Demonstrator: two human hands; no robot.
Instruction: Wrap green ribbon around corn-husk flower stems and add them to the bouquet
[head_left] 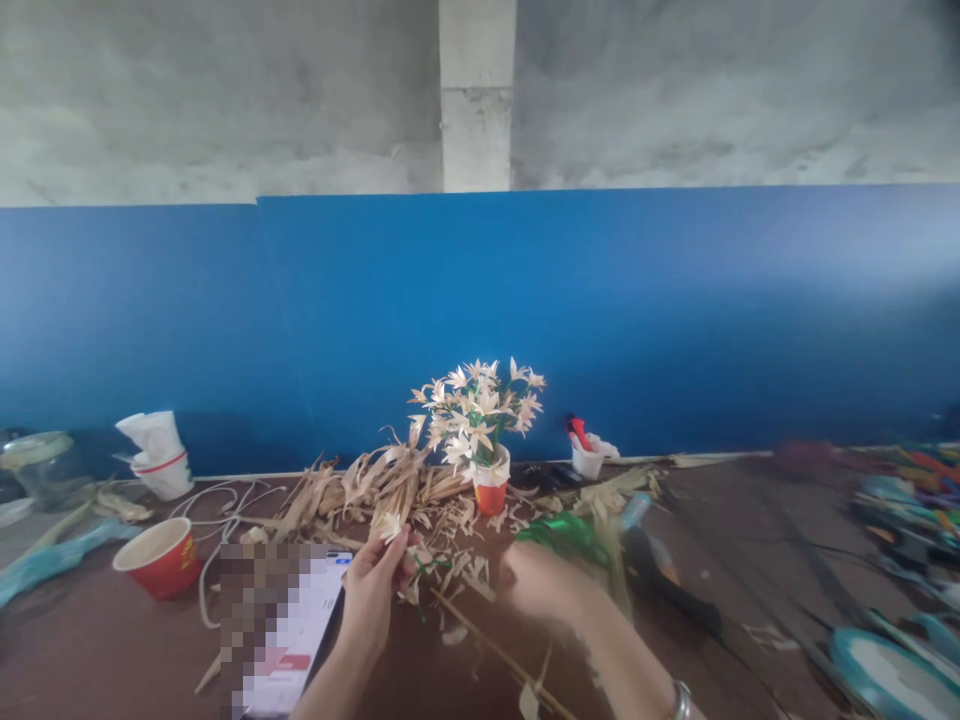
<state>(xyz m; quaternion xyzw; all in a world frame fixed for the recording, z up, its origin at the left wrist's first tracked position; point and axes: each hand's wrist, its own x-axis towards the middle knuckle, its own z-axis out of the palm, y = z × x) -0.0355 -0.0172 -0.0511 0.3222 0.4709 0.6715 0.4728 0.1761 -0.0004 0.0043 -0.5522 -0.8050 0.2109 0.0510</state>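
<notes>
Between the fingertips of my left hand (373,578) is a small cream-coloured flower (391,526) that looks made of dried husk. Its fingers are closed in a pinch. Small pale flowers on green stems (431,563) lie just right of this hand. My right hand (536,578) is smeared by motion, so its fingers and anything in them cannot be made out. Shiny green material (566,535) is close behind it. Farther back, a bunch of similar cream flowers (484,405) stands upright in a red and white paper cup (491,494).
Dried husks (375,480) and scraps cover the table's middle. On the left are a red paper bowl (161,555), a white cable (214,520), a tissue-filled cup (163,475) and a phone (300,630). A tape roll (892,675) lies right. A blue partition (637,320) stands behind.
</notes>
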